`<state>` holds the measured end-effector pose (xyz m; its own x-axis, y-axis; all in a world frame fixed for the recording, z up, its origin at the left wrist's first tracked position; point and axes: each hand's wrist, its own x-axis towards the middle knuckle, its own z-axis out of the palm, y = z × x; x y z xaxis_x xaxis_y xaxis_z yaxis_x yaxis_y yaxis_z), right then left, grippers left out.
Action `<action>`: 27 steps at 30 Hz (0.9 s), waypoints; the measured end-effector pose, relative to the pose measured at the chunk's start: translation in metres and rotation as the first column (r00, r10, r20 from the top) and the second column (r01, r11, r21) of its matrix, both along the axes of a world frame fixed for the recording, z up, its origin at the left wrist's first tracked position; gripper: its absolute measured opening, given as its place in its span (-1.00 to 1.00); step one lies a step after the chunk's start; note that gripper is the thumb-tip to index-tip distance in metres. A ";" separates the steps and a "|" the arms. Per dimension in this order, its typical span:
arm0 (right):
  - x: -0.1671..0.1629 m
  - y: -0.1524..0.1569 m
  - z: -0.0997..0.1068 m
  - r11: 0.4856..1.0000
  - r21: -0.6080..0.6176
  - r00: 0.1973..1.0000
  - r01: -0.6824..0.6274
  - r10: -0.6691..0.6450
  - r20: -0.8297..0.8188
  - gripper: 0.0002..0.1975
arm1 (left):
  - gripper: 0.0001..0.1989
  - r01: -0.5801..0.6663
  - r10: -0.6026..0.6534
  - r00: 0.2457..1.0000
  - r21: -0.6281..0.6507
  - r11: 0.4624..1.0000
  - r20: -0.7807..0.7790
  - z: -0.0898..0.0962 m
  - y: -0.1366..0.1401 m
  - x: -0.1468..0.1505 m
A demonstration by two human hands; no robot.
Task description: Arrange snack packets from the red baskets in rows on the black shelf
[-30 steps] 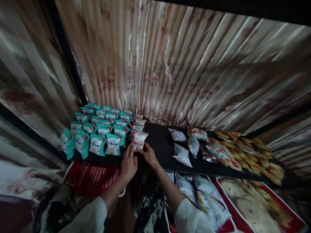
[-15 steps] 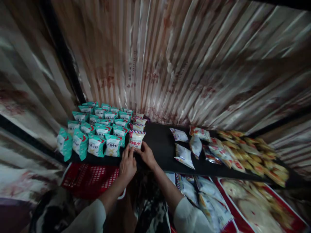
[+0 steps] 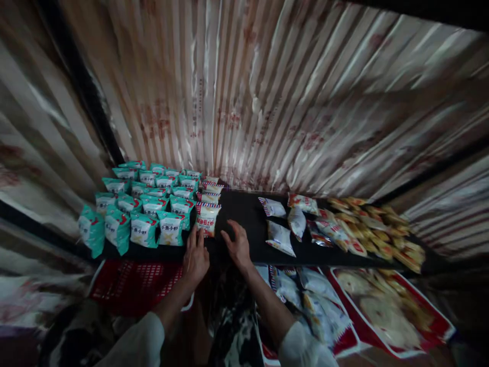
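At the front of a short row of striped-top snack bags stands a white snack bag point(image 3: 207, 220) with red print, upright on the black shelf point(image 3: 240, 204). My left hand point(image 3: 196, 260) is at its lower left edge, fingers stretched out; whether they touch the bag I cannot tell. To its right, my right hand point(image 3: 237, 245) is apart from the bag, thumb and fingers spread with nothing between them. Left of this row, several teal-and-white snack bags point(image 3: 170, 229) stand upright in rows.
White snack bags point(image 3: 280, 238) lie loosely on the shelf's right part, with yellowish packets point(image 3: 376, 227) beyond. Below are a red basket point(image 3: 100, 285) at left, a basket of white bags point(image 3: 321, 311), and another red basket point(image 3: 443, 331) at right. Corrugated, plastic-covered walls point(image 3: 237, 92) close in behind.
My right hand has let go of the white snack bag and moved off to the right. My left hand stays by the bag. The view has shifted slightly to the right.
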<state>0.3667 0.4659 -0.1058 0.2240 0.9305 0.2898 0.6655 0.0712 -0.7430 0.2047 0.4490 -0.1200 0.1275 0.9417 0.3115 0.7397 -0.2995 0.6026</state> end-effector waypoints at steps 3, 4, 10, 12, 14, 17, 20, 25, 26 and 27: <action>0.038 -0.015 0.009 0.985 0.084 0.955 0.151 -0.168 0.246 -0.64 | -0.41 0.009 -0.009 1.000 0.004 1.000 0.013 -0.002 -0.002 0.001; 0.051 -0.021 0.012 0.973 0.101 0.918 0.206 -0.228 0.325 -0.64 | -0.40 0.010 -0.010 1.000 0.008 1.000 0.015 -0.004 -0.003 0.001; 0.112 -0.058 0.014 0.901 0.041 0.670 0.432 -0.352 0.654 -0.55 | -0.37 0.019 -0.020 0.999 0.041 0.999 0.036 -0.005 -0.009 0.003; 0.122 -0.068 0.011 0.887 -0.038 0.669 0.460 -0.318 0.672 -0.54 | -0.37 0.023 -0.024 0.999 0.048 0.999 0.035 -0.003 -0.012 0.004; 0.127 -0.074 0.010 0.888 -0.109 0.707 0.447 -0.276 0.651 -0.56 | -0.40 0.027 -0.028 0.999 0.052 0.998 0.031 -0.001 -0.016 0.006; 0.128 -0.076 0.014 0.918 -0.147 0.756 0.369 -0.204 0.622 -0.60 | -0.46 0.036 -0.037 0.999 0.041 0.999 0.025 0.002 -0.021 0.008; 0.120 -0.073 0.026 0.942 -0.196 0.792 0.274 -0.105 0.601 -0.62 | -0.51 0.064 -0.064 0.998 -0.003 0.998 0.016 0.005 -0.026 0.009; 0.104 -0.070 0.056 0.946 -0.307 0.903 0.108 0.036 0.427 -0.63 | -0.53 0.115 -0.114 0.993 -0.052 0.992 0.023 0.010 -0.031 0.009; 0.101 -0.070 0.062 0.942 -0.326 0.926 0.075 0.056 0.374 -0.63 | -0.54 0.132 -0.130 0.991 -0.053 0.990 0.026 0.011 -0.032 0.009; 0.098 -0.071 0.069 0.938 -0.344 0.947 0.042 0.073 0.314 -0.62 | -0.54 0.152 -0.151 0.988 -0.053 0.987 0.033 0.013 -0.033 0.008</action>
